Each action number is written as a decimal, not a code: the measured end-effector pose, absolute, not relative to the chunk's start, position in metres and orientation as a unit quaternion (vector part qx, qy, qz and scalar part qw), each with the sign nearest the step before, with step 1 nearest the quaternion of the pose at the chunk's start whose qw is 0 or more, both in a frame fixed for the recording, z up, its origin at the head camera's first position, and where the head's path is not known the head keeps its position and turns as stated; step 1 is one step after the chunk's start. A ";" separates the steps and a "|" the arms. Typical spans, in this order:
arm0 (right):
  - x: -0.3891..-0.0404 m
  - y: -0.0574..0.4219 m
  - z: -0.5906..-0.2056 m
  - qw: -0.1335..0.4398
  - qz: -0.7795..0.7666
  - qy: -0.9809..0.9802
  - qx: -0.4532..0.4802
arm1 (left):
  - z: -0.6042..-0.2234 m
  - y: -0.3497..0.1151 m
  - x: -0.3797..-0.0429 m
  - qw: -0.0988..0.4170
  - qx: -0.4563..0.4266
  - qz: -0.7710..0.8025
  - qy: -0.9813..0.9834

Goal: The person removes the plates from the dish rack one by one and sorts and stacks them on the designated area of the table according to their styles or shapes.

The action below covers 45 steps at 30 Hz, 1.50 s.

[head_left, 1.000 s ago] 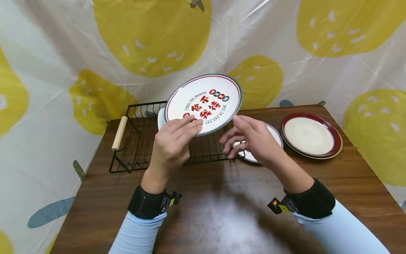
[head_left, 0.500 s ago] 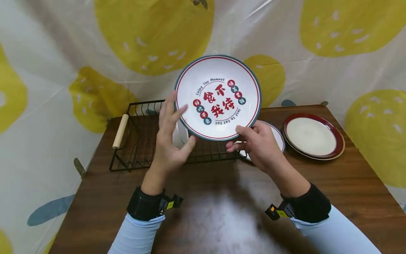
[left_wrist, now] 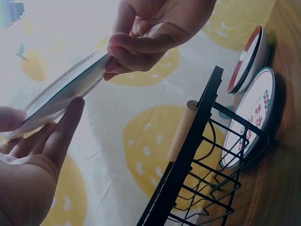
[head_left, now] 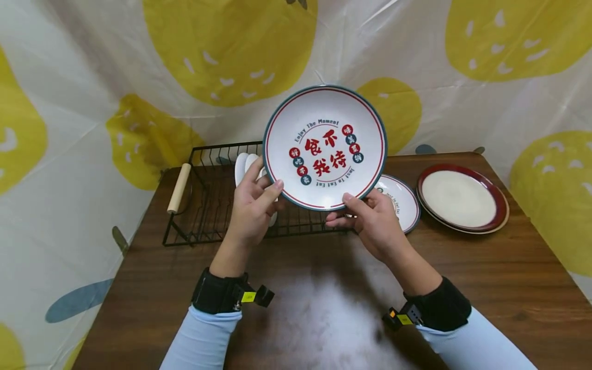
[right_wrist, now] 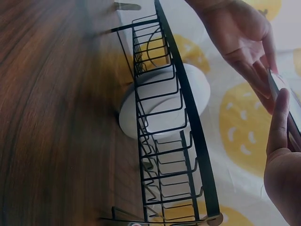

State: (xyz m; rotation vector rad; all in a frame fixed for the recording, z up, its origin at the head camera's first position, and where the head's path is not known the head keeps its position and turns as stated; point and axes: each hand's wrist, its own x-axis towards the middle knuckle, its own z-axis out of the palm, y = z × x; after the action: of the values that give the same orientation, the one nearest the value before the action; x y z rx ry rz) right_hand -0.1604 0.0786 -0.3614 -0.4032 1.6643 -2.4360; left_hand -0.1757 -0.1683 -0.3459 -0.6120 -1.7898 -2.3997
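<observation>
Hanging between both hands, the printed plate (head_left: 325,148) hides the right end of the rack (right_wrist: 188,104) and part of the desk's (head_left: 296,308) far edge in the head view. The left hand (head_left: 252,208) pinches its lower-left rim, the right hand (head_left: 376,223) its lower-right; neither is nearer. Round, without long axis, it faces the wearer, lettering askew.

Lettered white plate (head_left: 325,149) in left fingers (head_left: 253,172) and right fingers (head_left: 358,204) — black rack (head_left: 214,200) behind.

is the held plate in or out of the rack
Out. The left hand and right hand hold the plate clear of the rack.
</observation>
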 end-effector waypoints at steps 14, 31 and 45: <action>-0.163 0.081 -0.362 0.086 -0.806 0.566 -0.150 | -0.342 -0.168 -0.176 0.050 -0.198 -0.788 -0.581; -0.173 0.091 -0.371 0.056 -0.769 0.629 -0.099 | -0.351 -0.172 -0.177 0.051 -0.198 -0.774 -0.600; -0.173 0.105 -0.368 0.034 -0.751 0.651 -0.103 | -0.354 -0.175 -0.178 0.044 -0.207 -0.751 -0.625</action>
State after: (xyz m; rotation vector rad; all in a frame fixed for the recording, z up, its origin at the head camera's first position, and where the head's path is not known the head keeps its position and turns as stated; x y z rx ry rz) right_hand -0.1728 0.1046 -0.3685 -0.3160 2.0030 -2.3088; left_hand -0.1784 -0.1748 -0.3540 -0.6330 -1.9102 -2.2964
